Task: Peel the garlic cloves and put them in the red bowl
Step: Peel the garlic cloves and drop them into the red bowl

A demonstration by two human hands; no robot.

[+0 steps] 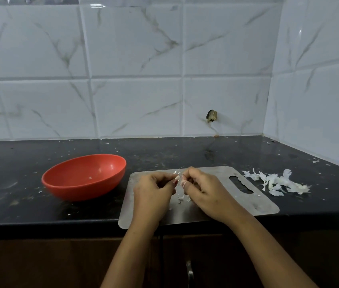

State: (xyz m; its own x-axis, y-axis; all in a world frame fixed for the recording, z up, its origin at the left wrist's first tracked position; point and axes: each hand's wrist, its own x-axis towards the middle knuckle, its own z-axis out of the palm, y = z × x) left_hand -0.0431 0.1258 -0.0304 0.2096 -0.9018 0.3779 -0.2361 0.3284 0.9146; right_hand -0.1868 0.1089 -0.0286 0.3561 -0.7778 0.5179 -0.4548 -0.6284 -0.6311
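Two bare forearms (135, 246) are extended from the bottom edge across the counter front, and where they meet a small pale garlic clove (180, 181) is held just above a flat grey steel cutting board (264, 204). It is pinched between the curled fingertips of the left hand (154, 189) and the right hand (206, 194). A thin translucent wisp of skin (178, 172) stands up from it. The clove is mostly hidden by the fingers, so which hand steadies and which pulls cannot be told. The peeling is probably done over the board so that scraps are caught; a few white flakes (183, 199) are seen lying on it beneath the hands. A shallow round red plastic bowl (60, 190) is set just left of the board, presumably within easy reach for peeled cloves; only a tiny pale speck is seen inside. A heap of white papery peelings (276, 181) is gathered on the black speckled stone counter (19, 204) right of the board, seemingly kept well apart from the bowl.
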